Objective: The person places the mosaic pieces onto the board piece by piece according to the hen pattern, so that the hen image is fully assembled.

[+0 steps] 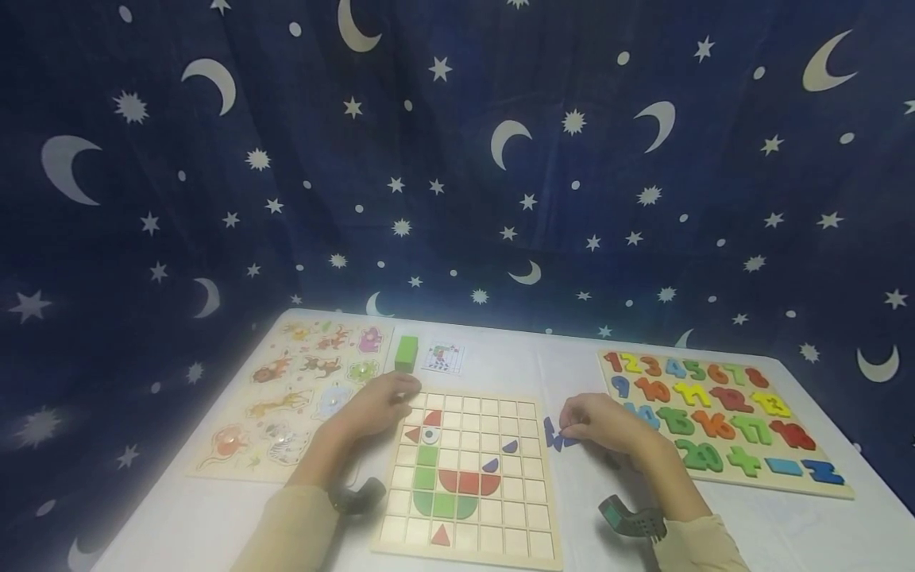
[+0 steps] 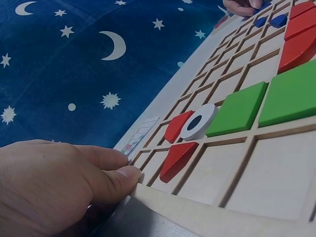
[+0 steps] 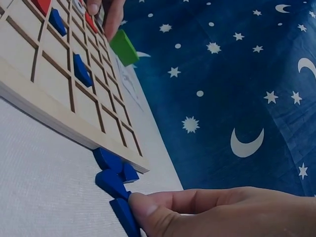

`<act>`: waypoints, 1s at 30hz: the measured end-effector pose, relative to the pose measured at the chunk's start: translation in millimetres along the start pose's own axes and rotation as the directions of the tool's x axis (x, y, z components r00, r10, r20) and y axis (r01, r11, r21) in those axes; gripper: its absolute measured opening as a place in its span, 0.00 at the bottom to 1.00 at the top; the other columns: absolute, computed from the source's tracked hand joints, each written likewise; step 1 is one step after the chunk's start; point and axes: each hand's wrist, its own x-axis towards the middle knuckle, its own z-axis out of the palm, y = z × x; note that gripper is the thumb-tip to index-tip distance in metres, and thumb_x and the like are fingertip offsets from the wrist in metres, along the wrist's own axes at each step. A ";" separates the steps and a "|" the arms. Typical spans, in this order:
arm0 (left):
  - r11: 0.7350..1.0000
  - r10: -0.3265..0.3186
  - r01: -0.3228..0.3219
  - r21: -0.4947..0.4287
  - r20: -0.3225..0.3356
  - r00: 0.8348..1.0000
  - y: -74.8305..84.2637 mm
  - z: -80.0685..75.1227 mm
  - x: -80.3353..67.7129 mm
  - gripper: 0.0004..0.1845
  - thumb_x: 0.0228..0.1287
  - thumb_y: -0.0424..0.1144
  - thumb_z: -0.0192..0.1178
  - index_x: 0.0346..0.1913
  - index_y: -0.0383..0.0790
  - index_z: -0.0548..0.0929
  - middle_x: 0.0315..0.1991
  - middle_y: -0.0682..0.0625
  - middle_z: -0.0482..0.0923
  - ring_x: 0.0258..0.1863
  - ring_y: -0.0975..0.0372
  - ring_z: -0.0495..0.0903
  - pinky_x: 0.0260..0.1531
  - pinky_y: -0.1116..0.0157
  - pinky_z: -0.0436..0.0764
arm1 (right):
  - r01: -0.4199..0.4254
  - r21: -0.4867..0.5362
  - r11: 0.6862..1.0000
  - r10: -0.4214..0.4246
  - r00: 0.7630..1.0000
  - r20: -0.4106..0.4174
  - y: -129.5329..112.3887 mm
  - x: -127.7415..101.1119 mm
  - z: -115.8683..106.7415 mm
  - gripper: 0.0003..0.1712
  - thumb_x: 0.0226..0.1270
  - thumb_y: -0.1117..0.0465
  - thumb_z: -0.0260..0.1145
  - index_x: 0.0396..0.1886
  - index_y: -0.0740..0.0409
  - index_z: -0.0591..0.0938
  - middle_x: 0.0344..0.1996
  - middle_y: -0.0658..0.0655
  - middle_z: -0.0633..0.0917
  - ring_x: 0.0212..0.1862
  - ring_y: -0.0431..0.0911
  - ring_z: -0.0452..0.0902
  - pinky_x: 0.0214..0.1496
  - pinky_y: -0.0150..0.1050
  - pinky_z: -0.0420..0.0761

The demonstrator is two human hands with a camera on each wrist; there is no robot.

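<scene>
Right hand (image 1: 608,425) rests at lower centre-right of the head view, thumb and fingers pinching 1 of the blue puzzle pieces (image 3: 114,183) lying on the white table (image 1: 772,524) just off the grid board (image 1: 468,477)'s right edge; the board lies to its left. Left hand (image 1: 379,405), loosely curled and holding nothing, touches the board's upper-left corner, near the green block (image 1: 406,353).

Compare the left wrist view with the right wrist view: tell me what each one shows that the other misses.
Only the left wrist view shows the white eye disc and the green squares in the grid board, with the left hand at its corner. Only the right wrist view shows the loose blue pieces on the table, the right hand touching them, and the green block. Both show the board and starry cloth.
</scene>
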 end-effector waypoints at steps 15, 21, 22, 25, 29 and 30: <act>1.000 -0.022 0.022 0.014 -0.001 1.000 1.0 -0.1 -0.3 0.22 0.60 0.32 0.59 0.59 0.38 0.76 0.61 0.44 0.75 0.65 0.49 0.69 0.69 0.49 0.63 | -0.034 -0.013 0.999 0.034 0.999 -0.022 2.3 3.6 4.1 0.06 0.56 0.59 0.69 0.27 0.51 0.79 0.24 0.46 0.79 0.32 0.41 0.72 0.40 0.37 0.75; 0.999 -0.032 0.032 0.012 -0.013 0.999 0.8 -0.5 -1.5 0.22 0.59 0.31 0.60 0.59 0.38 0.77 0.60 0.44 0.75 0.64 0.48 0.70 0.69 0.49 0.64 | -0.040 -0.006 0.999 0.039 0.999 -0.027 2.8 4.7 5.1 0.06 0.57 0.59 0.69 0.28 0.51 0.78 0.24 0.46 0.78 0.32 0.41 0.72 0.39 0.36 0.75; 0.999 -0.039 0.039 0.006 -0.010 0.999 1.0 -0.7 -1.7 0.22 0.59 0.31 0.60 0.59 0.38 0.77 0.60 0.44 0.75 0.64 0.49 0.69 0.69 0.49 0.63 | -0.042 -0.001 0.999 0.042 0.999 -0.027 3.5 5.0 5.4 0.06 0.57 0.59 0.69 0.28 0.51 0.78 0.24 0.46 0.78 0.32 0.41 0.72 0.39 0.36 0.75; 0.999 -0.050 0.050 0.000 -0.005 0.999 0.3 -0.3 -1.6 0.22 0.59 0.32 0.60 0.59 0.39 0.77 0.61 0.45 0.75 0.65 0.49 0.69 0.69 0.49 0.63 | -0.043 0.007 0.999 0.043 0.999 -0.027 5.7 5.3 5.7 0.06 0.57 0.59 0.69 0.27 0.51 0.78 0.25 0.46 0.78 0.33 0.41 0.72 0.39 0.36 0.75; 0.999 -0.053 0.053 -0.003 -0.002 0.999 -1.2 0.9 -0.4 0.22 0.60 0.33 0.59 0.59 0.41 0.77 0.61 0.46 0.75 0.65 0.50 0.69 0.70 0.49 0.62 | -0.018 -0.005 1.000 0.018 0.999 -0.040 8.0 5.3 4.9 0.06 0.58 0.59 0.68 0.26 0.50 0.78 0.24 0.45 0.79 0.33 0.41 0.72 0.40 0.37 0.75; 0.999 -0.051 0.051 -0.005 -0.002 0.999 -1.7 1.4 0.1 0.22 0.60 0.33 0.59 0.59 0.41 0.77 0.61 0.46 0.75 0.65 0.50 0.68 0.70 0.49 0.62 | -0.014 -0.006 1.000 0.014 0.999 -0.042 8.3 5.1 4.5 0.06 0.58 0.59 0.68 0.26 0.50 0.78 0.24 0.45 0.79 0.33 0.40 0.72 0.40 0.38 0.75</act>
